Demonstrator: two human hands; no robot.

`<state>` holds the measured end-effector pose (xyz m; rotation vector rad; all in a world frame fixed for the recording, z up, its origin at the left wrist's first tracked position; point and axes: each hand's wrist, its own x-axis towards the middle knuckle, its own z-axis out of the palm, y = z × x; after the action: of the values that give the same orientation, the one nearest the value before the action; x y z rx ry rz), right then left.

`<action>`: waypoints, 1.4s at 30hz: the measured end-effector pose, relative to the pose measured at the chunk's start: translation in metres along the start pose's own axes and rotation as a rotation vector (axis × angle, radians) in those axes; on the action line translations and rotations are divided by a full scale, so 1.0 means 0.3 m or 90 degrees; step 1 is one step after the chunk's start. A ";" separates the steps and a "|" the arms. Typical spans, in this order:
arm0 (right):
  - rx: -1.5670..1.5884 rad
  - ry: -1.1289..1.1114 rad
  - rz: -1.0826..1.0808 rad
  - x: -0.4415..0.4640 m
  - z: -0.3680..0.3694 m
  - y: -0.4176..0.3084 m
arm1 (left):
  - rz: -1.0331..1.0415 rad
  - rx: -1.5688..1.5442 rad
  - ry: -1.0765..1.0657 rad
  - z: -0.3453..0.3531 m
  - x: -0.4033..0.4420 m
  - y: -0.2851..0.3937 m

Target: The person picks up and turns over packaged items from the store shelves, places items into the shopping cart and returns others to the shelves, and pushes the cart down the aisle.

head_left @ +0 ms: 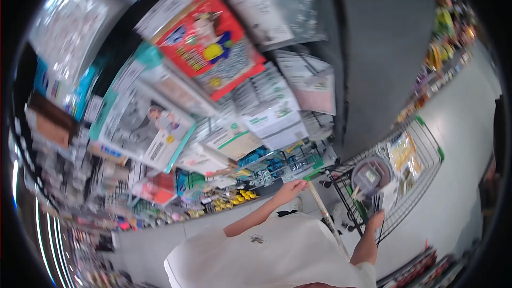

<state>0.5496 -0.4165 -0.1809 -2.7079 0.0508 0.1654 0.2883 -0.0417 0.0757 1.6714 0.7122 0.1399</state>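
Observation:
My left hand [292, 188] has its fingers drawn together beside the upper end of the cart's long handle bar [322, 210]. Whether anything is between those fingers is too small to tell. My right hand [376, 218] is over the near side of the wire shopping cart [426, 165], its fingers closed on the edge of a white and dark packet [383, 201]. Just above that packet, a round grey-purple container [369, 177] sits in the cart. Clear and yellow packages [402, 153] lie farther along the basket.
Hanging packets fill the shelf display at the left and top, including a red bag [210, 42] and a teal-edged pack [146, 122]. A dark grey panel [389, 48] stands beyond the cart. Colourful goods [448, 42] line the far right. Shelved items [421, 266] are at bottom right.

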 end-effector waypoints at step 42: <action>0.056 0.126 -0.054 -0.484 -0.207 -0.330 | 0.404 0.418 -0.050 -0.047 0.057 -0.313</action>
<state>0.4184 -0.3508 -0.0661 -2.6232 0.0008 -0.1265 0.2605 -0.0153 -0.0129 2.4821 0.1340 0.3085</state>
